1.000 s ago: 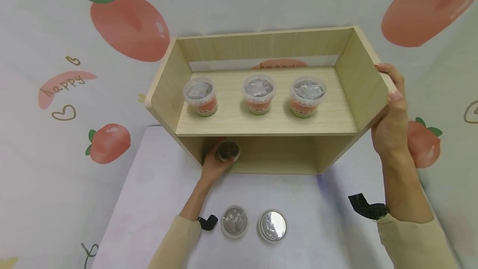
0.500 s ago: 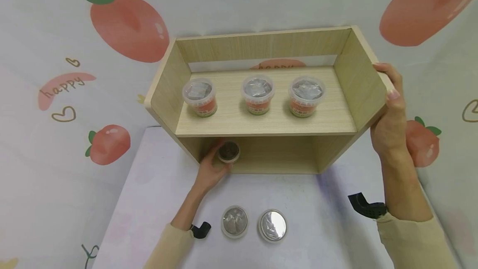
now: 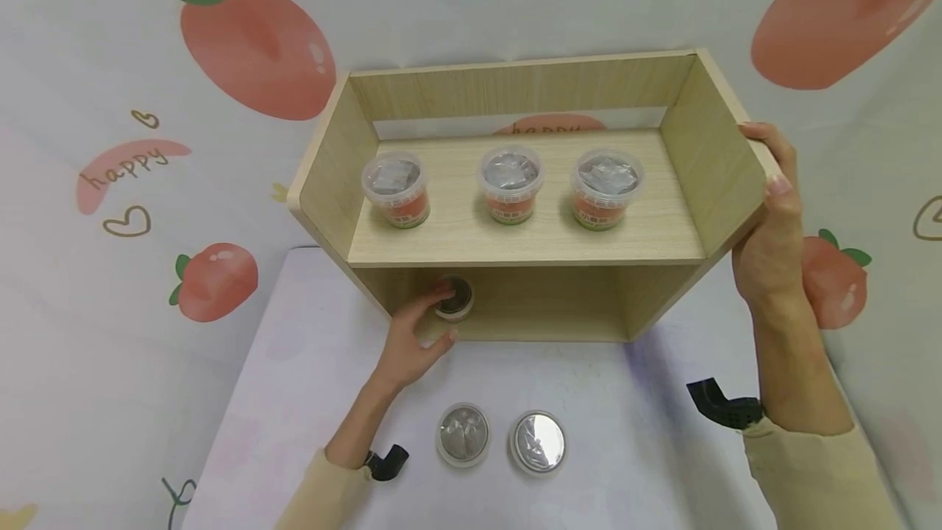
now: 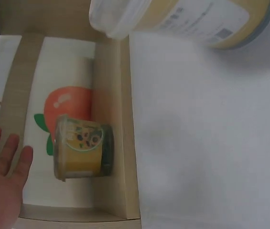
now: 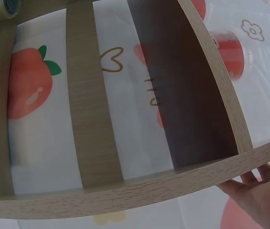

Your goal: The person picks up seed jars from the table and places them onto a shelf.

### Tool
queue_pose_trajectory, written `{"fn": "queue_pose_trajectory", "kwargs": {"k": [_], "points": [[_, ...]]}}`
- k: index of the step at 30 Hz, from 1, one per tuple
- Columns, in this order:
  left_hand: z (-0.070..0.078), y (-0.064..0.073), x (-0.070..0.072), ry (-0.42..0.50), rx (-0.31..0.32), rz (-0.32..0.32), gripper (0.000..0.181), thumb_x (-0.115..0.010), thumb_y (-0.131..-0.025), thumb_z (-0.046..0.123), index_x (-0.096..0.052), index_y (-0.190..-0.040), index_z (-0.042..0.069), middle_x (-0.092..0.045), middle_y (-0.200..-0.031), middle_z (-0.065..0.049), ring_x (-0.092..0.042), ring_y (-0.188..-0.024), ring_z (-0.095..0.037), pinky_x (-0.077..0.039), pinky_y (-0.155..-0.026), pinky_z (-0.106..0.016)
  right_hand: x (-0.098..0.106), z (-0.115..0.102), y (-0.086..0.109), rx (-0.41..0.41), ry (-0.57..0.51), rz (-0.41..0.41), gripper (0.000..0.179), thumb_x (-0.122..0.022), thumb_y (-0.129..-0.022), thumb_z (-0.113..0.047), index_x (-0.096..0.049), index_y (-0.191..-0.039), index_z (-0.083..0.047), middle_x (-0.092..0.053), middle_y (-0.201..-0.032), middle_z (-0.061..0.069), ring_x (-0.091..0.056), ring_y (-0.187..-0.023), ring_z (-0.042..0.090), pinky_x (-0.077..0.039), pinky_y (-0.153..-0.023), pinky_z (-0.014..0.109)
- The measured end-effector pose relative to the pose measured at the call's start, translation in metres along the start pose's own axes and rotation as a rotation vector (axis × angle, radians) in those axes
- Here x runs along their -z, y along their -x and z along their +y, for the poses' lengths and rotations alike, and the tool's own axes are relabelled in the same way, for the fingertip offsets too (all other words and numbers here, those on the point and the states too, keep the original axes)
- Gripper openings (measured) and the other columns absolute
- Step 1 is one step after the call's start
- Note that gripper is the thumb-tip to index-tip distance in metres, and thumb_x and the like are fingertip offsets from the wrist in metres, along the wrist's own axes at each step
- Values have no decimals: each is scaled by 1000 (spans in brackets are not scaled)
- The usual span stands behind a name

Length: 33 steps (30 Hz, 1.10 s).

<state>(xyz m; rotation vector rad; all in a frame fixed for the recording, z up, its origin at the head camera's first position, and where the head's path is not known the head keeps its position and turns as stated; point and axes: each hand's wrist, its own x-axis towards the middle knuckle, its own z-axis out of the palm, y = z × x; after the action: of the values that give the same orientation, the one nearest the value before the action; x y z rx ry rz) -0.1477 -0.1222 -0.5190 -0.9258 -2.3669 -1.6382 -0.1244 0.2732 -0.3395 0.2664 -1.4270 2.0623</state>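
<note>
Left hand [image 3: 408, 346] at the mouth of the lower compartment, left end: thumb and fingers spread apart, fingers loosely bent, nothing held. Nearest to it, a small round clear plastic tub with a yellow printed label and a dark base [image 3: 461, 302] stands upright on the floor of that compartment, toward its left end. Head view: fingertips overlap the left side of the tub's lid, thumb lies nearer the wearer, and the tub sits just beyond the opening between them. Left wrist view: a gap shows between the fingers and the lid, so hand and tub are apart, fingers on the lid side. Right hand [image 3: 773, 244] grips the front edge of the right side panel of a pale wood-grain two-tier shelf unit [image 3: 526, 248], thumb on the edge, well apart from the tub. Upper tier: three clear plastic tubs with red labels [image 3: 510, 185] in a row, all upright, spaced apart. White worktop [image 3: 603, 399], in front of the unit: two round lidded tubs with silvery tops [image 3: 463, 434] side by side, not touching, near the left forearm. Behind: white backdrop printed with red fruit [image 3: 257, 56]
</note>
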Motion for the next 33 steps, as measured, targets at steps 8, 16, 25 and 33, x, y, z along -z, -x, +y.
{"fn": "queue_pose_trajectory", "kwargs": {"k": [8,16,25,33], "points": [[22,9,1,29,14,-103,49,-74,-80,-6,-60,-127,-4,-65,-122,-14,-61,-111,-32,-48,-96,-43,0,1,0,-1,8,-6,46,-53,-83,-24,-57,-126,-7,-47,-129,17,-45,-104,25,-35,-81,29],[57,13,6,9,8,-162,48,-74,-78,-9,-61,-124,-5,-65,-118,-15,-62,-108,-34,-50,-92,-43,-3,-1,3,22,-9,19,42,-54,-83,-23,-58,-122,-5,-41,-146,13,-48,-114,26,-40,-83,29],[50,32,6,52,9,-226,45,-73,-80,-8,-59,-123,-7,-62,-121,-21,-61,-109,-35,-51,-90,-45,-5,0,2,23,-21,19,42,-54,-83,-22,-59,-120,-4,-38,-152,12,-45,-122,27,-39,-87,29],[26,53,-3,96,-20,-307,52,-75,-81,-2,-59,-129,6,-62,-126,-16,-61,-113,-28,-51,-93,-40,-4,-2,2,45,-24,24,39,-53,-84,-17,-59,-119,-2,-38,-150,15,-40,-127,29,-34,-92,29]]}}
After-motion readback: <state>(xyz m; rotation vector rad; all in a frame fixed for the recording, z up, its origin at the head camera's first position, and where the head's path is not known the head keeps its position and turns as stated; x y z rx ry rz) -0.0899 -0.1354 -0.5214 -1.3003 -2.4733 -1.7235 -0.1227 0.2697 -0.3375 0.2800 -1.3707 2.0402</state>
